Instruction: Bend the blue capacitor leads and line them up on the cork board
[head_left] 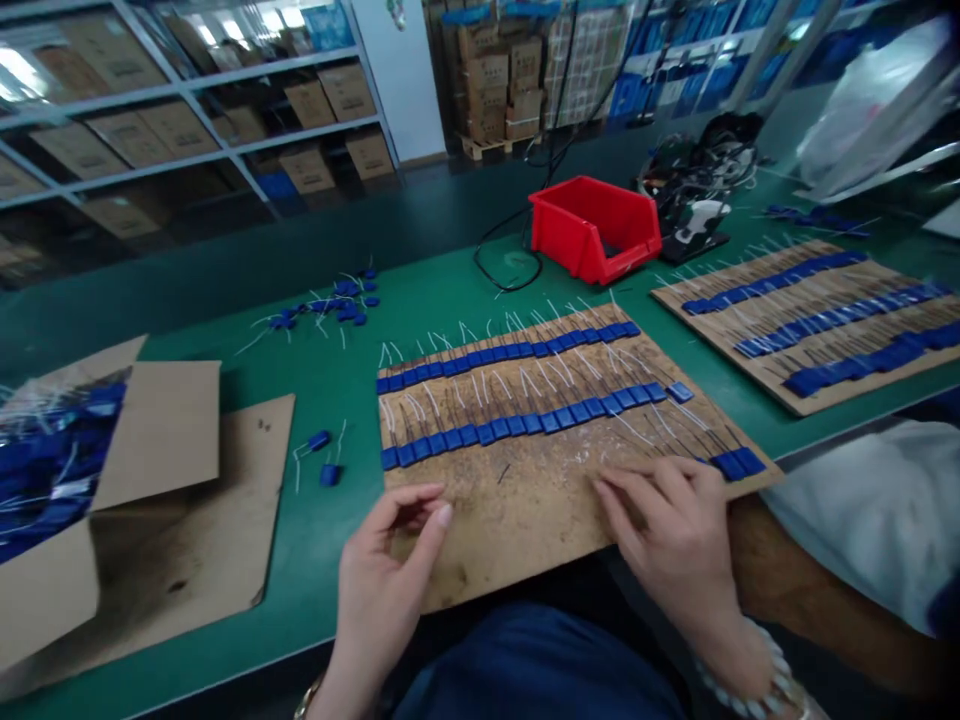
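A brown board (510, 540) lies on a green tabletop (330, 540). The left hand (394, 545), its grip parted, looks empty; whether the right hand (667, 520) pinches anything cannot be told. Wired blue parts (566, 415) lie on the board in two rows, a third begun beside the right hand. Row-laying seems underway; the next move calls for even placing.

The green bench (442, 290) carries a left board (259, 480), a middle board (510, 510) and a right board (716, 325), plus a red bin (559, 240), a black cable (512, 289), scattered blue parts (346, 300), and 2 parts (328, 474) between the left and middle boards.
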